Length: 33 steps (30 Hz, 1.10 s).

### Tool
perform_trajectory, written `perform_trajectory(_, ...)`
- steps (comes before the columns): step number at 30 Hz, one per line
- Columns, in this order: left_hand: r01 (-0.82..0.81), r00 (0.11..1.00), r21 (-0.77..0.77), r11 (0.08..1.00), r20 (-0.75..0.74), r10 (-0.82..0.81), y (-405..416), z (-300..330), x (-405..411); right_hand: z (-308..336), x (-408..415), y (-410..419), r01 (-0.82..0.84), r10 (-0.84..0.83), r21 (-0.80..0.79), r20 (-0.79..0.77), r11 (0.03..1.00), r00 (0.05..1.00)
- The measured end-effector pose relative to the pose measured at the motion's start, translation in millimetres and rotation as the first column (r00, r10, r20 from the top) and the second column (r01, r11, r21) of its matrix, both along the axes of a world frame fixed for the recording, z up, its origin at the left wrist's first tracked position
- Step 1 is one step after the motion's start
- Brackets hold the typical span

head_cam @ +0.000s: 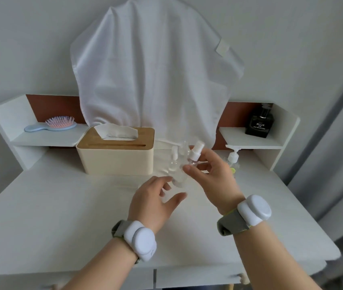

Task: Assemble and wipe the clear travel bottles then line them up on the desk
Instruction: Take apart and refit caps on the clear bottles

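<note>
At frame centre my right hand (pixel 212 174) pinches a clear spray bottle (pixel 184 170) with a white nozzle. My left hand (pixel 156 199) hovers below, fingers loose, holding nothing. Tissue pokes from the wood-lidded box (pixel 115 151).

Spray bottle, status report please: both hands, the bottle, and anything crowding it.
Right hand grips clear spray bottle at its neck. Left hand open beneath it. Another travel bottle stands just behind.

Bare desk (pixel 62 206) lies open left of and below the fingers (pixel 167 186). Beyond them, a tissue box (pixel 115 153), hanging cloth (pixel 151 80) and pump bottle (pixel 233 162) block passage.
</note>
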State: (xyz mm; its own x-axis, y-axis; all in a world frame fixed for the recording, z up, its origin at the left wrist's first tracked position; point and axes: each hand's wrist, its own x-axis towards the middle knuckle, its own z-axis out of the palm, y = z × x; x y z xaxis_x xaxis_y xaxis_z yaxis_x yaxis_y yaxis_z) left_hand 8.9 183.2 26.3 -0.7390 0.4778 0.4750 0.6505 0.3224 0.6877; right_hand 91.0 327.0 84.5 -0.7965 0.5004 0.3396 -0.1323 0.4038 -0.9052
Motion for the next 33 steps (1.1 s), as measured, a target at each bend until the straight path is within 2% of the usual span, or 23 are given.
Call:
perform_trajectory(3,-0.007,0.986,-0.062,0.998,-0.168,-0.004,12.6,-7.3,1.4,3.6,15.2,32.3,0.116,-0.117,-0.025,-0.057,0.993,0.991)
perform_trajectory(5,-0.054,0.974,-0.111,0.992,-0.227,0.028,19.2,-15.1,1.9,3.4,27.1,57.3,0.216,-0.219,-0.033,-0.103,0.976,0.970)
perform_trajectory(8,-0.103,0.969,-0.117,0.988,-0.237,0.073,18.7,-25.4,-0.1,-2.6,39.3,87.2,0.377,-0.375,-0.006,-0.125,0.926,0.918)
perform_trajectory(12,-0.123,0.972,-0.117,0.986,-0.216,0.095,20.7,-29.8,-2.4,-18.4,46.7,122.2,0.495,-0.493,0.037,-0.050,0.868,0.868)
perform_trajectory(20,-0.136,0.974,-0.148,0.980,-0.203,0.104,19.6,-29.4,-1.0,-48.0,43.9,145.2,0.532,-0.551,0.163,0.106,0.831,0.828)
perform_trajectory(33,-0.110,0.990,-0.127,0.986,-0.099,0.098,16.0,-27.7,-2.3,-61.8,37.3,122.5,0.500,-0.540,0.226,0.180,0.836,0.822)
